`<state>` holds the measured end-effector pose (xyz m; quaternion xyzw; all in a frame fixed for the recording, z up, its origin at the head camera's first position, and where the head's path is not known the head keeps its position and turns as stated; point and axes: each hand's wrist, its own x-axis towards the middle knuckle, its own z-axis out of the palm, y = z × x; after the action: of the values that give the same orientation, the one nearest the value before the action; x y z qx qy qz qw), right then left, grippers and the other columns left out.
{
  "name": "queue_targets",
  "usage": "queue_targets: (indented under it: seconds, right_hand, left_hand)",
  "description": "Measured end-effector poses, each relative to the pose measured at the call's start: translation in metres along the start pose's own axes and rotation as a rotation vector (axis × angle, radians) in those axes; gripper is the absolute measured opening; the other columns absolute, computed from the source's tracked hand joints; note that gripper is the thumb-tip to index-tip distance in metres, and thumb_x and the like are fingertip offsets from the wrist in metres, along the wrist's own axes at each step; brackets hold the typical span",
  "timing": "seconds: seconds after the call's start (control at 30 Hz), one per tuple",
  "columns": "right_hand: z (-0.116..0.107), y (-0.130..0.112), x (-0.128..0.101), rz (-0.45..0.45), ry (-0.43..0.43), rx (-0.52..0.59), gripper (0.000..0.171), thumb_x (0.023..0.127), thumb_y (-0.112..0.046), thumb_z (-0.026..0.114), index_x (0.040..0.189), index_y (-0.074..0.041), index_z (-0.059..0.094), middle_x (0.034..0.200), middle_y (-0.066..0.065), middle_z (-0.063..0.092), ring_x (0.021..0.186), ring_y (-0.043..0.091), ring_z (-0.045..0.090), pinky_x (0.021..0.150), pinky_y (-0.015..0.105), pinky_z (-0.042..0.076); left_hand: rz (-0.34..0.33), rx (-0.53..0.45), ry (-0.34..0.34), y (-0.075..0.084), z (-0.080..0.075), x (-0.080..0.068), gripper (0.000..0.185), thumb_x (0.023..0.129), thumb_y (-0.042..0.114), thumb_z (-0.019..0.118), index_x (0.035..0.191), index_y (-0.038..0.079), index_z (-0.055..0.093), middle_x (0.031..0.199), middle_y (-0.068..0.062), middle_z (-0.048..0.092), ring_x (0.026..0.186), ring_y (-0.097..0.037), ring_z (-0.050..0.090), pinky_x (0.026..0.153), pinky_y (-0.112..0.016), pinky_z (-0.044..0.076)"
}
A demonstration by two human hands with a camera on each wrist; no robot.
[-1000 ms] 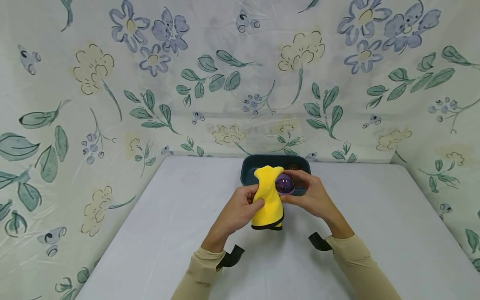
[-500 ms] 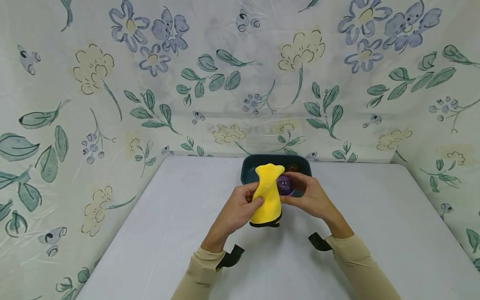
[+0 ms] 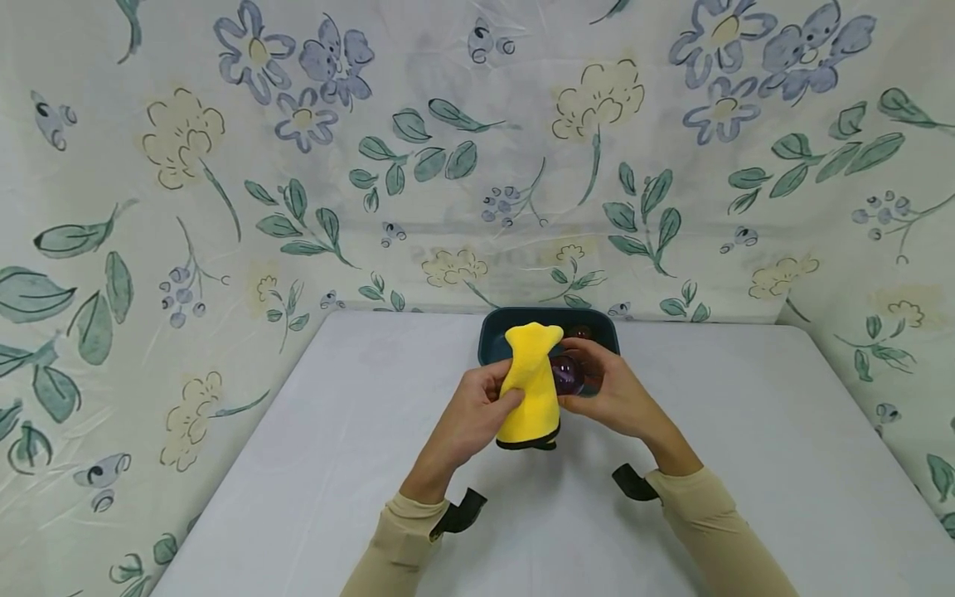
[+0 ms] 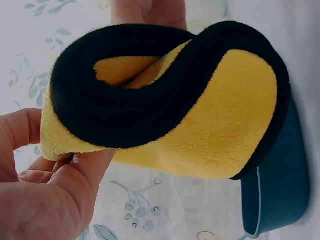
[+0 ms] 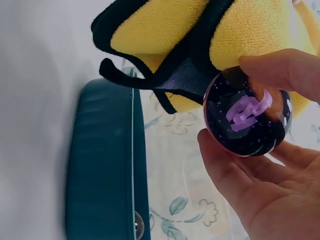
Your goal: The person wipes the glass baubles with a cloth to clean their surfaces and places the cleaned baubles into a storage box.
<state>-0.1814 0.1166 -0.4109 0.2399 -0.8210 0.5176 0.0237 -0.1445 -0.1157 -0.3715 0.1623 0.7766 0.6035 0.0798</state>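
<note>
My left hand pinches a folded yellow cloth with a black border, thumb on its near face. The left wrist view shows that black border curving over itself in a loop. My right hand holds a dark purple, glossy, see-through ball between thumb and fingers. A light purple curled mark shows on the ball in the right wrist view. In the head view the ball sits right beside the cloth, whose edge partly covers it. Both hands are in front of the dark teal container.
The dark teal container stands at the far edge of the white table, partly hidden by the cloth and right hand. A small reddish-brown ball lies in its right part. Behind hangs a floral curtain.
The cloth has risen slightly in my left hand. The ball has turned within my right fingers and looks darker than before. Both arms stay almost where they were.
</note>
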Motion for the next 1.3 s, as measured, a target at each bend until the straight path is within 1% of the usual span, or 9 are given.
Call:
queue_targets:
  seconds: [0.23,0.43,0.57,0.77,0.9,1.03,1.17,1.3]
  right_hand:
    - [-0.001,-0.004,-0.001,0.006,0.003,-0.023,0.067,0.082,-0.008,0.084,0.141,-0.001,0.051,0.138,0.020,0.060,0.114,0.032,0.065,0.102,0.052,0.058]
    - [-0.001,-0.004,-0.001,0.020,-0.025,0.006,0.063,0.082,-0.010,0.084,0.138,-0.001,0.056,0.136,0.020,0.061,0.114,0.032,0.067,0.100,0.050,0.059]
    - [0.000,-0.005,-0.001,0.004,-0.045,0.031,0.064,0.081,-0.008,0.084,0.139,-0.001,0.057,0.135,0.019,0.063,0.114,0.032,0.068,0.100,0.049,0.060]
    - [0.001,-0.009,-0.003,-0.011,-0.056,0.042,0.063,0.081,-0.008,0.085,0.137,-0.003,0.059,0.134,0.017,0.065,0.113,0.029,0.069,0.098,0.040,0.061]
    - [0.001,-0.013,-0.005,-0.019,-0.070,0.086,0.063,0.080,-0.008,0.086,0.137,-0.005,0.060,0.135,0.015,0.065,0.115,0.029,0.070,0.099,0.043,0.061]
    - [0.001,-0.017,-0.006,-0.049,-0.084,0.119,0.063,0.081,-0.008,0.086,0.138,-0.006,0.060,0.137,0.014,0.065,0.116,0.029,0.069,0.100,0.044,0.060]
    - [0.002,-0.021,-0.007,-0.064,-0.072,0.124,0.063,0.080,-0.007,0.087,0.137,-0.006,0.061,0.136,0.014,0.065,0.117,0.030,0.070,0.100,0.041,0.060]
    - [0.002,-0.021,-0.008,-0.067,-0.043,0.131,0.064,0.079,-0.006,0.087,0.137,-0.005,0.060,0.136,0.015,0.065,0.117,0.030,0.070,0.099,0.035,0.060]
  left_hand:
    - [-0.007,-0.017,0.035,0.000,-0.001,0.000,0.045,0.101,0.007,0.057,0.146,0.001,0.054,0.131,-0.020,0.069,0.107,-0.029,0.070,0.101,-0.048,0.059]
    - [-0.006,-0.017,0.069,0.001,-0.003,-0.001,0.044,0.101,0.007,0.057,0.145,0.001,0.055,0.129,-0.020,0.070,0.105,-0.028,0.071,0.098,-0.047,0.061]
    - [0.006,-0.002,0.095,0.001,-0.006,-0.001,0.044,0.101,0.007,0.057,0.144,0.001,0.056,0.127,-0.020,0.070,0.101,-0.028,0.071,0.095,-0.045,0.062]
    - [0.033,0.012,0.105,-0.001,-0.008,0.000,0.043,0.100,0.008,0.057,0.142,0.001,0.058,0.124,-0.021,0.071,0.096,-0.025,0.070,0.090,-0.041,0.064]
    - [0.044,0.032,0.115,-0.002,-0.008,0.001,0.041,0.099,0.007,0.057,0.140,0.001,0.060,0.118,-0.019,0.072,0.091,-0.023,0.068,0.085,-0.038,0.063]
    - [0.034,0.079,0.112,-0.002,-0.005,0.002,0.041,0.099,0.007,0.056,0.140,0.004,0.061,0.115,-0.015,0.071,0.089,-0.021,0.065,0.084,-0.036,0.062]
    - [0.034,0.096,0.111,-0.002,-0.003,0.001,0.039,0.099,0.007,0.056,0.137,0.005,0.062,0.111,-0.014,0.071,0.087,-0.021,0.064,0.083,-0.036,0.061]
    - [0.034,0.095,0.100,-0.004,-0.002,0.002,0.037,0.098,0.007,0.056,0.134,0.005,0.064,0.107,-0.014,0.070,0.084,-0.020,0.064,0.081,-0.033,0.061]
